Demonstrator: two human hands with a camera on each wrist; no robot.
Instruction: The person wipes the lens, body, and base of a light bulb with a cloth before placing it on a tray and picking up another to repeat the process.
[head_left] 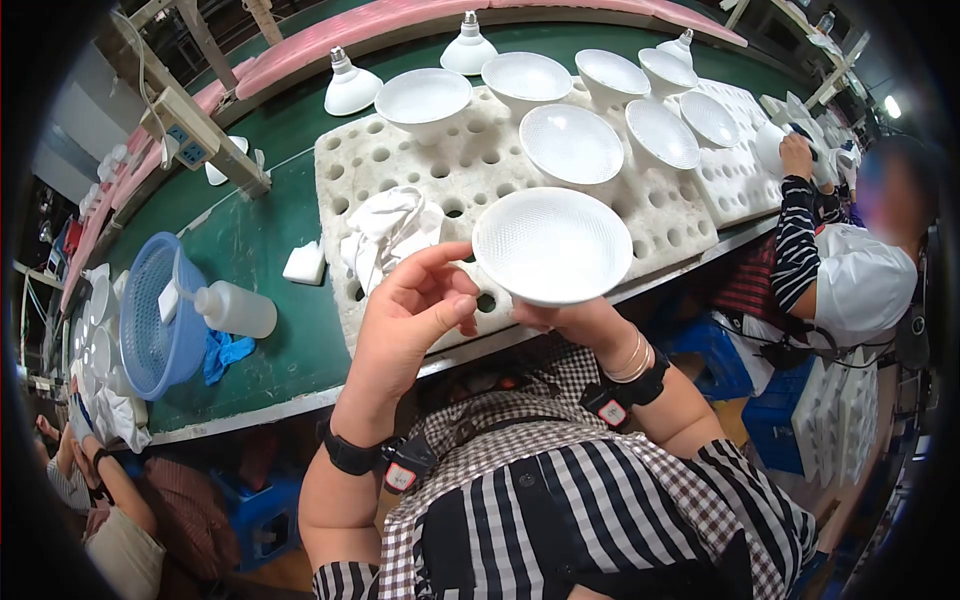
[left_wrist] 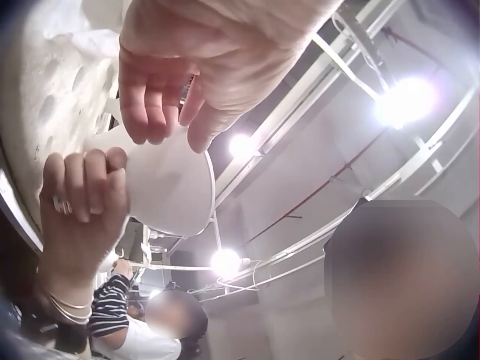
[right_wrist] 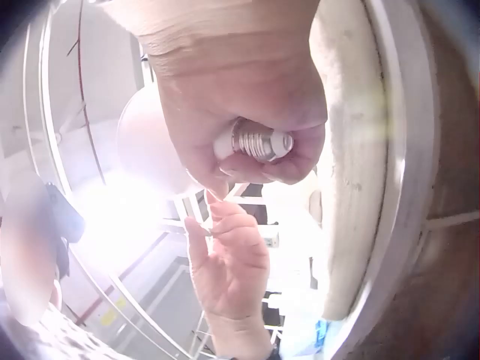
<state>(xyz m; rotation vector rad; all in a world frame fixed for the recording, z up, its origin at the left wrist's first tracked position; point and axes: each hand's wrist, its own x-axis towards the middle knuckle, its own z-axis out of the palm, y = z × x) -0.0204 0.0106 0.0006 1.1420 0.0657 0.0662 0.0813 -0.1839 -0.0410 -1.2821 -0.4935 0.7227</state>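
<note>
A white lamp with a textured round face [head_left: 552, 246] is held face up over the foam block [head_left: 395, 150]. My right hand [head_left: 580, 318] holds it from below; in the right wrist view, that hand's [right_wrist: 247, 97] fingers curl round the neck, with the metal screw base [right_wrist: 262, 144] showing. To the lamp's left, my left hand [head_left: 415, 305] has loosely bent fingers and holds nothing. Seen from the left wrist, this hand [left_wrist: 202, 67] is close to the lamp's outer shell [left_wrist: 169, 180]; whether it touches is unclear.
Several white lamps stand in or behind the foam block, one nearby [head_left: 571, 144]. A crumpled cloth [head_left: 390, 232] lies on the block. Leftward are a white pad [head_left: 304, 263], a squeeze bottle [head_left: 238, 309], a blue rag [head_left: 228, 353] and a blue basket [head_left: 150, 330]. Another person [head_left: 850, 260] sits at right.
</note>
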